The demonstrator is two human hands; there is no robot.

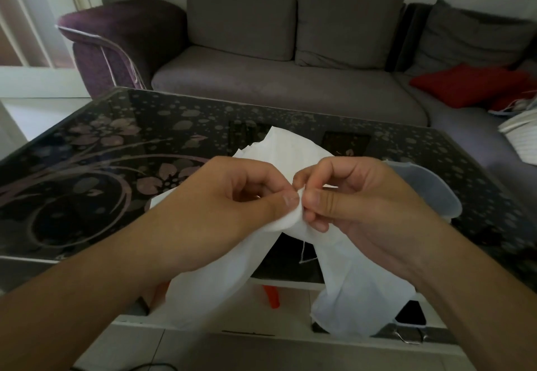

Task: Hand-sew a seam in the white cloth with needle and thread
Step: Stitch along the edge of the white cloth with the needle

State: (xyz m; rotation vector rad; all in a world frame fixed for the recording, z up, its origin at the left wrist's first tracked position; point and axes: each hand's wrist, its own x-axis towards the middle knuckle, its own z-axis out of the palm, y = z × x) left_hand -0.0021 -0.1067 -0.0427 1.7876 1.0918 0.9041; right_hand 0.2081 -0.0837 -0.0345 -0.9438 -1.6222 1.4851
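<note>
A grey sofa [290,59] with a red cushion [467,84] stands behind a dark glass table [87,150] with flower pattern; above the table's near edge the left hand [220,205] pinches a fold of the white cloth [290,222] between thumb and fingers; the right hand [357,196] pinches the same fold just beside it, the needle cannot be seen; a short thread [303,254] hangs under the fold.

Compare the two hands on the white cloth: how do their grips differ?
The left hand presses its thumb flat on a folded edge of the thin white cloth; the right hand curls its fingertips in a tighter pinch at the fold. Both hold the cloth above the dark floral glass table.
</note>
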